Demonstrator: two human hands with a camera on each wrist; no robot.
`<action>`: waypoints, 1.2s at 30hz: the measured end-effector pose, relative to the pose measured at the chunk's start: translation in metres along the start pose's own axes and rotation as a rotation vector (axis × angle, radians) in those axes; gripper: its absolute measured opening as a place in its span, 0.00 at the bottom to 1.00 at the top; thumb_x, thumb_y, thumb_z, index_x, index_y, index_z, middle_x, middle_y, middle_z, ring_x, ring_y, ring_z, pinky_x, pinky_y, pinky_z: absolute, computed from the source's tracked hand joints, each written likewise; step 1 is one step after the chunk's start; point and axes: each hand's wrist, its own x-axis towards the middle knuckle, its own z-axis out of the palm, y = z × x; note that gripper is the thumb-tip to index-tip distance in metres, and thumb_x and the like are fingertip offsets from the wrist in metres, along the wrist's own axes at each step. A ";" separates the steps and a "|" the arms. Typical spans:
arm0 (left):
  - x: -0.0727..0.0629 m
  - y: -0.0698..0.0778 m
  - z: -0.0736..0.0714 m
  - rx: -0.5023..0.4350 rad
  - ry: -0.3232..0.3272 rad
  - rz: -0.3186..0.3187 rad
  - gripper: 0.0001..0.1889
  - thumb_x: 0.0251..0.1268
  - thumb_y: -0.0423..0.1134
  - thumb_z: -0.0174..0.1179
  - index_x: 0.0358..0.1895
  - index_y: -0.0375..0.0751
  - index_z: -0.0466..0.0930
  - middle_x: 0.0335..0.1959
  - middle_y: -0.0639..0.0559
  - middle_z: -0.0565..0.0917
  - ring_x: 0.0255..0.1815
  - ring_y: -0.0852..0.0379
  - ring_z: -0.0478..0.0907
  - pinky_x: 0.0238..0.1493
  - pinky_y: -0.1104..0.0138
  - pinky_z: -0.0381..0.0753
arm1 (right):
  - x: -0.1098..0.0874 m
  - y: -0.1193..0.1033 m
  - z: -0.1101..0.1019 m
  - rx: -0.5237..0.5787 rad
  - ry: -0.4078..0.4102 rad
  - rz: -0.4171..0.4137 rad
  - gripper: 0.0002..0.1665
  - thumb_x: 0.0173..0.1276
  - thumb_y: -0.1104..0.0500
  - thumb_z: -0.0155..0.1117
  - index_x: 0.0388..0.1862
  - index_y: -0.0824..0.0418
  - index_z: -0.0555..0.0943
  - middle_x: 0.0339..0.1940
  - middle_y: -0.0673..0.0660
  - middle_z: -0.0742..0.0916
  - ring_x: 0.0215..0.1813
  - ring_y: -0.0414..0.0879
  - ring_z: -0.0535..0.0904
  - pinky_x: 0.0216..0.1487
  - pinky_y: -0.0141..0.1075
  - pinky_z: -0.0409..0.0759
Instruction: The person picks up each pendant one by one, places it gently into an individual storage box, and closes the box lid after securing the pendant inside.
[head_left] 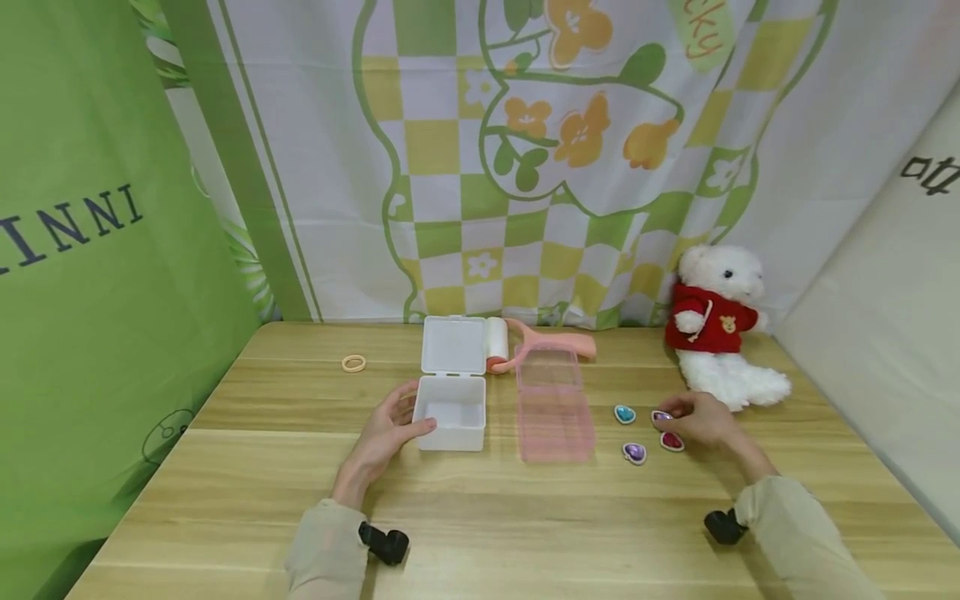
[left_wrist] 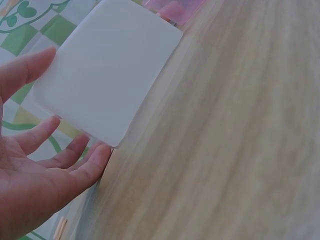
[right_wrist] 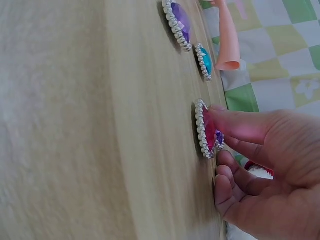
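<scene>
Upper purple heart-shaped faceted gem with a beaded silvery rim [head_left: 661,417], at the right of the tabletop, pinched between thumb and fingertips of the right hand [head_left: 707,418]; impossible to tell whether lifted at all. Just beside it, a magenta heart-shaped gem [head_left: 672,442]; near, a lower purple heart-shaped gem [head_left: 634,453] and a teal heart-shaped gem [head_left: 625,414], all similarly beaded.

Left of centre, an open white rectangular plastic box [head_left: 450,439] with its lid folded back, gripped at the left wall by the left hand [head_left: 384,429], thumb over the rim, fingers outside.

In the right wrist view, upper purple gem mostly hidden behind the magenta one, right thumb tip partly covered too. In the left wrist view, box seen only as a pale blank wall, interior out of sight.

Underneath, a pale wood-grain tabletop [head_left: 525,525]. Between box and gems, a translucent pink plastic case [head_left: 556,450]; behind, a pink-handled roller with a white roll [head_left: 562,343]. Far left, a tan ring-shaped object [head_left: 354,363]; far right, a white plush animal in a red top [head_left: 716,321]. Around the table, a green-and-yellow checked floral curtain [head_left: 480,200] and plain green cloth [head_left: 112,333], lettering cut off at the edge.
</scene>
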 end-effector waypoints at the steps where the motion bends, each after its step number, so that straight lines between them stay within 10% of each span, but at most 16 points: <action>1: 0.000 0.000 0.000 -0.001 0.002 0.000 0.38 0.57 0.27 0.64 0.71 0.37 0.58 0.67 0.30 0.65 0.65 0.36 0.65 0.60 0.55 0.70 | 0.000 0.000 0.000 0.002 -0.005 0.003 0.22 0.58 0.54 0.72 0.43 0.70 0.82 0.33 0.56 0.84 0.36 0.45 0.75 0.37 0.38 0.72; 23: 0.001 -0.001 0.000 -0.033 -0.010 -0.001 0.37 0.56 0.27 0.65 0.70 0.36 0.59 0.65 0.30 0.67 0.62 0.38 0.69 0.56 0.59 0.73 | -0.004 -0.025 -0.012 0.098 0.136 0.015 0.22 0.63 0.54 0.68 0.46 0.71 0.77 0.39 0.64 0.86 0.40 0.47 0.80 0.39 0.37 0.74; 31: 0.000 -0.001 -0.001 -0.037 -0.001 0.001 0.38 0.55 0.26 0.65 0.70 0.36 0.59 0.64 0.30 0.68 0.62 0.39 0.69 0.55 0.59 0.73 | 0.002 -0.057 -0.004 0.404 0.110 0.003 0.27 0.68 0.58 0.63 0.57 0.77 0.70 0.46 0.68 0.83 0.37 0.32 0.79 0.40 0.37 0.82; 36: 0.001 -0.002 0.000 -0.043 -0.005 0.017 0.38 0.55 0.26 0.65 0.70 0.34 0.59 0.63 0.30 0.69 0.61 0.39 0.70 0.54 0.60 0.74 | 0.008 -0.075 0.006 0.461 0.081 -0.001 0.27 0.68 0.57 0.63 0.57 0.76 0.69 0.45 0.64 0.83 0.42 0.43 0.83 0.45 0.42 0.81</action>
